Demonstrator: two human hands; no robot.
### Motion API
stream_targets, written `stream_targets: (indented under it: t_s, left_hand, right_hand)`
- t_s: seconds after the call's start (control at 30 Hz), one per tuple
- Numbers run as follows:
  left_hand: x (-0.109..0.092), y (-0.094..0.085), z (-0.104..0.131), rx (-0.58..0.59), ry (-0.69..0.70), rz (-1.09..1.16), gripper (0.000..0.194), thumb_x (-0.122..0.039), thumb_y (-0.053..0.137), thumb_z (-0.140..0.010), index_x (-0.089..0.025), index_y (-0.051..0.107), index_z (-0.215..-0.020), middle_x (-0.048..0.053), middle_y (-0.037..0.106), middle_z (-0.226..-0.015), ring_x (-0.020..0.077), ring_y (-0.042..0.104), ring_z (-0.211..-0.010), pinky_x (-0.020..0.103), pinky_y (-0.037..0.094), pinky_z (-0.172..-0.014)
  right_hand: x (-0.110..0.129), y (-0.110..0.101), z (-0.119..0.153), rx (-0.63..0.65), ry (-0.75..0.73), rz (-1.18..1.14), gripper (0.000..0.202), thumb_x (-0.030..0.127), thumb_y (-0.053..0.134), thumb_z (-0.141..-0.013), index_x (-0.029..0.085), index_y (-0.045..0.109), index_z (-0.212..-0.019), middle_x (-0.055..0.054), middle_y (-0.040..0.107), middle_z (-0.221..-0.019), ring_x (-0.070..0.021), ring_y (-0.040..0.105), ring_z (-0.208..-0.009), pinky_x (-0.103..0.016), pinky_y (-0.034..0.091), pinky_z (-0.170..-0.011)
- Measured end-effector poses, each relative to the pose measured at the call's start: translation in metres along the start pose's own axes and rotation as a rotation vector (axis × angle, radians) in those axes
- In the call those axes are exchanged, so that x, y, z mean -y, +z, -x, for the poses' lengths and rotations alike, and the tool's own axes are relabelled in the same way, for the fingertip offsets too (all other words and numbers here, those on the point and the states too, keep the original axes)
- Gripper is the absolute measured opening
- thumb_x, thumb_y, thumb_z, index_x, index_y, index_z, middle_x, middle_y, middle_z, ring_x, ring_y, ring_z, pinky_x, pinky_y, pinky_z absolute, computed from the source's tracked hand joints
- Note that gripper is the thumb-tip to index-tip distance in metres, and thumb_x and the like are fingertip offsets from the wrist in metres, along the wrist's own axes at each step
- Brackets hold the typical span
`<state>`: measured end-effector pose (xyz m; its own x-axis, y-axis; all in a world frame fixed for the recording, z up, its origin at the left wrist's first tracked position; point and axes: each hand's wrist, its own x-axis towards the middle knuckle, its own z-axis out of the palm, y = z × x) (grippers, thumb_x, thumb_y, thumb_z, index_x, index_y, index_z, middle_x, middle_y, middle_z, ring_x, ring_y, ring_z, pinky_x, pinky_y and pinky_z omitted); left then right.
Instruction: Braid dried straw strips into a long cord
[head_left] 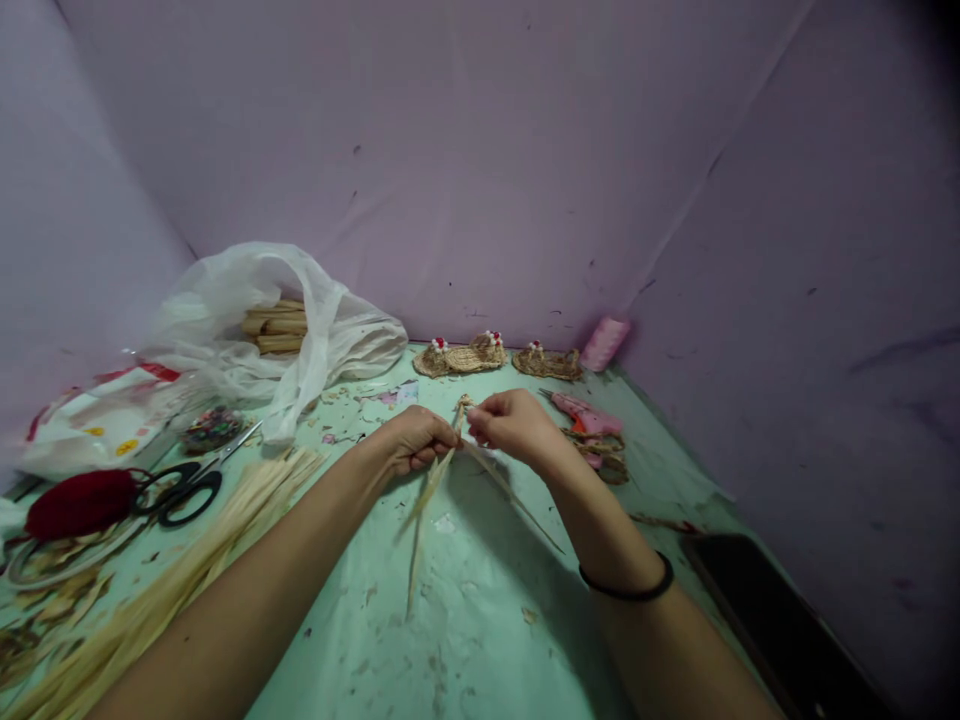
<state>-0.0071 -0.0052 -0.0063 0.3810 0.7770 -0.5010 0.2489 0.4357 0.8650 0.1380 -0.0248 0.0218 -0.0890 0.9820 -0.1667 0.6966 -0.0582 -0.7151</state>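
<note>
My left hand [421, 440] is closed in a pinch on pale dried-fibre strands [420, 535], whose loose ends hang down toward me. A small knotted or braided top of the strands [465, 402] rises between my two hands. My right hand [510, 420] is closed close beside it, thumb and fingers pressed together at the strands; what exactly sits between those fingertips is partly hidden. One thin strand slants off to the lower right under my right hand. Both hands are just above the pale green table cover [450, 650].
Behind stand small woven slippers with beads [476, 355] and a pink roll [604, 343]. A pink glue gun [589, 415] and a dark phone [780, 620] lie right. Left are loose straw strands [187, 560], scissors [184, 492], red yarn [79, 505] and a plastic bag [360, 330].
</note>
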Motion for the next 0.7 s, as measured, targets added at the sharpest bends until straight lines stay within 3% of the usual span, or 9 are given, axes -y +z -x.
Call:
stream_targets:
  t_s: [0.07, 0.17, 0.27, 0.37, 0.5, 0.7]
  left_hand:
    - [-0.001, 0.0, 0.001, 0.017, -0.008, -0.007, 0.009, -0.018, 0.056, -0.05, -0.012, 0.049, -0.052, -0.007, 0.036, -0.037, 0.0004, 0.02, -0.027, 0.016, 0.007, -0.029]
    - [-0.001, 0.0, 0.001, 0.009, -0.002, -0.011, 0.009, -0.018, 0.054, -0.049, -0.013, 0.047, -0.049, -0.006, 0.037, -0.037, 0.0007, 0.021, -0.027, 0.016, 0.008, -0.029]
    - [0.002, -0.002, -0.001, -0.002, 0.005, -0.046, 0.007, -0.018, 0.051, -0.048, -0.015, 0.045, -0.047, -0.005, 0.039, -0.038, 0.0017, 0.022, -0.028, 0.017, 0.008, -0.029]
    - [0.001, -0.004, 0.0, -0.028, -0.005, -0.197, 0.007, -0.02, 0.051, -0.05, -0.014, 0.049, -0.047, -0.005, 0.038, -0.036, 0.0031, 0.023, -0.028, 0.019, 0.012, -0.03]
    - [-0.011, -0.002, 0.008, -0.194, -0.034, -0.543, 0.009, -0.021, 0.054, -0.051, -0.012, 0.057, -0.049, -0.005, 0.036, -0.031, 0.0056, 0.027, -0.03, 0.021, 0.022, -0.034]
    - [-0.02, 0.024, 0.029, -0.346, 0.05, -0.943, 0.017, -0.024, 0.055, -0.056, -0.012, 0.065, -0.063, 0.006, 0.059, -0.054, 0.0179, 0.055, -0.055, 0.024, 0.036, -0.048]
  right_hand:
    - [-0.004, 0.002, -0.005, -0.024, 0.148, -0.236, 0.021, 0.026, 0.05, -0.073, 0.01, 0.059, -0.063, -0.006, 0.058, -0.056, -0.0098, 0.05, -0.047, -0.021, 0.039, -0.048]
    - [-0.003, 0.011, -0.004, 0.177, 0.301, -0.494, 0.015, 0.019, 0.051, -0.072, 0.01, 0.055, -0.061, -0.005, 0.056, -0.051, -0.0107, 0.051, -0.043, -0.023, 0.042, -0.047]
    - [0.0, 0.02, -0.001, 0.254, 0.303, -0.555, 0.012, 0.012, 0.051, -0.068, 0.011, 0.052, -0.056, 0.0, 0.049, -0.044, -0.0068, 0.042, -0.036, -0.019, 0.035, -0.038]
    - [-0.005, 0.026, -0.003, 0.164, 0.272, -0.461, 0.015, 0.011, 0.051, -0.064, 0.012, 0.048, -0.05, 0.004, 0.041, -0.037, -0.0031, 0.029, -0.03, -0.018, 0.019, -0.032]
    - [-0.015, 0.032, -0.009, 0.1, 0.25, -0.454, 0.013, 0.01, 0.054, -0.056, 0.014, 0.045, -0.046, 0.007, 0.035, -0.033, -0.0028, 0.025, -0.029, -0.019, 0.014, -0.032]
    - [-0.02, 0.038, -0.01, 0.185, 0.307, -0.719, 0.006, 0.008, 0.045, -0.05, 0.013, 0.049, -0.048, 0.007, 0.034, -0.031, -0.0019, 0.019, -0.028, -0.018, 0.008, -0.032]
